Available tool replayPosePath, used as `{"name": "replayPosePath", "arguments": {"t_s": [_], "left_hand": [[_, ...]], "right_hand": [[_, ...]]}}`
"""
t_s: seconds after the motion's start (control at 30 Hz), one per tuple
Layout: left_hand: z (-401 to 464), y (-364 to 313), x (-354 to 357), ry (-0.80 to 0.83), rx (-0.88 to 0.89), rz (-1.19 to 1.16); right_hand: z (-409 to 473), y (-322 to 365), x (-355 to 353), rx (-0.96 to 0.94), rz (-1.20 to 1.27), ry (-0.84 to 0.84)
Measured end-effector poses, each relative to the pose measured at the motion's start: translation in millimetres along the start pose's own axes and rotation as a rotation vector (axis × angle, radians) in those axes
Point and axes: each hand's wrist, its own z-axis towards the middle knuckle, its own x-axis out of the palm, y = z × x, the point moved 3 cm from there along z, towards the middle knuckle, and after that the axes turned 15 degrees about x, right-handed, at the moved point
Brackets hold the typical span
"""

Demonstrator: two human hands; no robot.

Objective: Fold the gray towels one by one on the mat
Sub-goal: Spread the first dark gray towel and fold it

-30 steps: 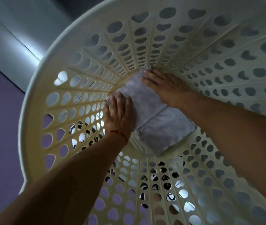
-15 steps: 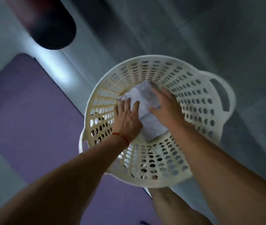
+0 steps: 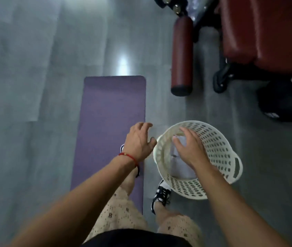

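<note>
Folded gray towels (image 3: 179, 164) lie at the bottom of a white perforated laundry basket (image 3: 218, 148) on the floor, right of a purple mat (image 3: 109, 111). My right hand (image 3: 189, 148) hovers over the basket with relaxed fingers, above the towels and holding nothing. My left hand (image 3: 140, 141), with a red string at the wrist, is outside the basket over the mat's right edge, fingers spread and empty. The mat's surface is bare.
I stand with one foot on the mat and a black-and-white shoe (image 3: 161, 193) beside the basket. Dark red padded gym equipment (image 3: 181, 56) with black frame and a black weight (image 3: 282, 102) fills the upper right. Gray floor (image 3: 34, 86) surrounds the mat.
Both hands have lifted off the towels in the basket. The left hand has moved out over the mat. My head has risen, so the basket looks far smaller.
</note>
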Motion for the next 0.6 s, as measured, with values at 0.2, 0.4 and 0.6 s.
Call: {"name": "replayPosePath", "arguments": {"t_s": [0.2,0.4,0.6], "left_hand": [[-113.1,97.6,-108.4,-0.226,-0.314,-0.033],[-198.1,221.4,-171.3,-0.35,-0.49,-0.083],[-239.5,381.9,-257.5,-0.434,-0.433,-0.075]], "right_hand": [[-55.4,149.5,67.3,-0.235,-0.067,0.139],[-97.2,254.4,175.4,-0.334,-0.238,0.253],[-125.9,386.4,320.8,-0.344,-0.332,0.222]]}}
